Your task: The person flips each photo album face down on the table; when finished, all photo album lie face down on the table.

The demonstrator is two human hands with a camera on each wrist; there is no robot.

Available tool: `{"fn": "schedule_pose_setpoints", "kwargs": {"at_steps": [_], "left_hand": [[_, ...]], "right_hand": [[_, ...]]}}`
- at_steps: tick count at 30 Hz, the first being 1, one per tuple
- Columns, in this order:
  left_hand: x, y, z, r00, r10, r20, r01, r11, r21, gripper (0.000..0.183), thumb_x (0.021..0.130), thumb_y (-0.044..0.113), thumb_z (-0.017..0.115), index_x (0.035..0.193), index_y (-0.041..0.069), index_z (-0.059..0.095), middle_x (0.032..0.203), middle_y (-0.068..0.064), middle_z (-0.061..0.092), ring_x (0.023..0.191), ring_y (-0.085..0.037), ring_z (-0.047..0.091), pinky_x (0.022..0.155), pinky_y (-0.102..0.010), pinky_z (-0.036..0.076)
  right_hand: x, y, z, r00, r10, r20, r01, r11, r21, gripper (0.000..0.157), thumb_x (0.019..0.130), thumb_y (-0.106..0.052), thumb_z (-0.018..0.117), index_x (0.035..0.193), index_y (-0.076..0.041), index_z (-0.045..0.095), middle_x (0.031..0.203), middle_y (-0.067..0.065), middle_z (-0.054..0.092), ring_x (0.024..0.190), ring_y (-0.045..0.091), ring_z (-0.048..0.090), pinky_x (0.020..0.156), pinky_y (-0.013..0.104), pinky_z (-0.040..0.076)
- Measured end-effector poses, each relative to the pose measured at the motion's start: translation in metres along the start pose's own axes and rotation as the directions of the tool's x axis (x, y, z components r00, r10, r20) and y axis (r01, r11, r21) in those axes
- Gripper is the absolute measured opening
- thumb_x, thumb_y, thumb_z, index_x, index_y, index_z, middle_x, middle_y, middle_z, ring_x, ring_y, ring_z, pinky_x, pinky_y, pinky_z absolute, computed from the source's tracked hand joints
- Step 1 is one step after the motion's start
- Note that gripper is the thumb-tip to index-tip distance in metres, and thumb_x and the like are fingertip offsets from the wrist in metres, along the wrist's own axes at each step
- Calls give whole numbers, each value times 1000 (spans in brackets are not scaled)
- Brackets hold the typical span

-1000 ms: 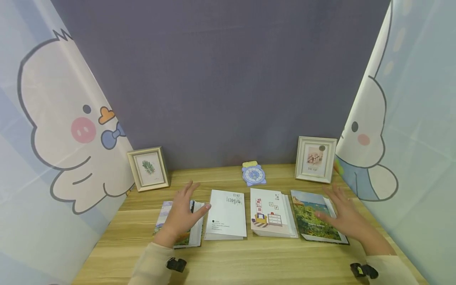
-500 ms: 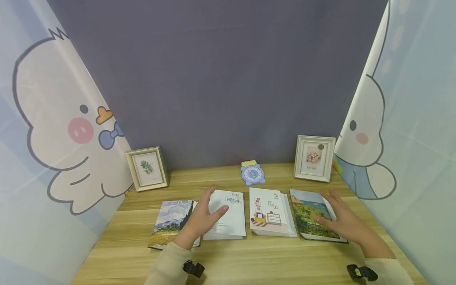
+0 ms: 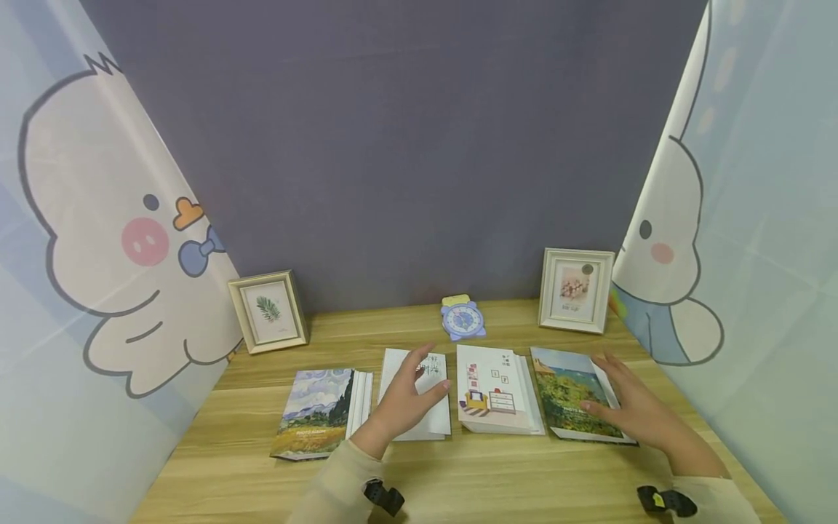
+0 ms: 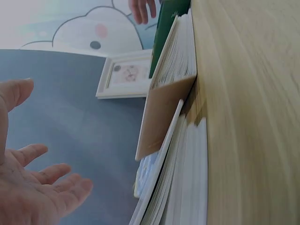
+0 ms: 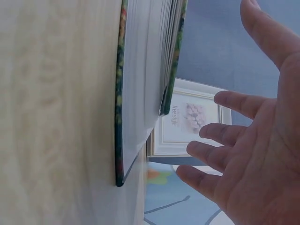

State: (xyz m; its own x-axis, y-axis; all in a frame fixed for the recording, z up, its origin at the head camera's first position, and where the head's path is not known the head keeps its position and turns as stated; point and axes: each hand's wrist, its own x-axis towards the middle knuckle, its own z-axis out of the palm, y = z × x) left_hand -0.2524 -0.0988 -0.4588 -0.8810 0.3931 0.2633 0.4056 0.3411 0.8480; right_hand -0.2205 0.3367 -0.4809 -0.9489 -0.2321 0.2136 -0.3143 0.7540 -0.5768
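Left hand (image 3: 404,404) spread, empty, over the white book (image 3: 435,421), second from left on the table (image 3: 497,480); right hand (image 3: 631,409) also spread, empty, by the landscape-covered album (image 3: 568,389), far right. Both look stiff-covered, probably lightish, maybe slick; best gripped across both side edges, pages together.

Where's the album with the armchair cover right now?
In the head view, the armchair album lies right of centre, between the plain white album by the left hand and the green album by the right hand.
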Motion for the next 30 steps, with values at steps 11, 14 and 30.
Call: {"fn": "schedule_pose_setpoints", "kwargs": {"at_steps": [11,14,30], "left_hand": [[12,0,24,999,17,46,-15,998,-61,80,102,35,71,163,6,29,166,-13,32,153,-35,31,123,-51,33],[15,0,29,998,24,53,-20,997,-77,77,102,32,71,163,7,31,166,-10,32,154,-32,30,123,-52,32],[27,10,54,994,-12,106,22,995,-96,72,101,35,72,161,18,37,164,-8,34,152,-34,34,122,-49,36]], "right_hand": [[-2,0,3,1000,9,5,-9,1000,7,96,93,-40,81,161,4,30,163,42,15,140,70,22,98,89,28],[-2,-1,4,1000,6,2,-6,1000,7,95,92,-38,83,160,4,32,163,42,16,140,70,23,97,88,29],[-3,-2,7,1000,20,21,-20,1000,8,96,89,-40,85,159,3,35,162,40,21,139,69,27,98,86,33]]}}
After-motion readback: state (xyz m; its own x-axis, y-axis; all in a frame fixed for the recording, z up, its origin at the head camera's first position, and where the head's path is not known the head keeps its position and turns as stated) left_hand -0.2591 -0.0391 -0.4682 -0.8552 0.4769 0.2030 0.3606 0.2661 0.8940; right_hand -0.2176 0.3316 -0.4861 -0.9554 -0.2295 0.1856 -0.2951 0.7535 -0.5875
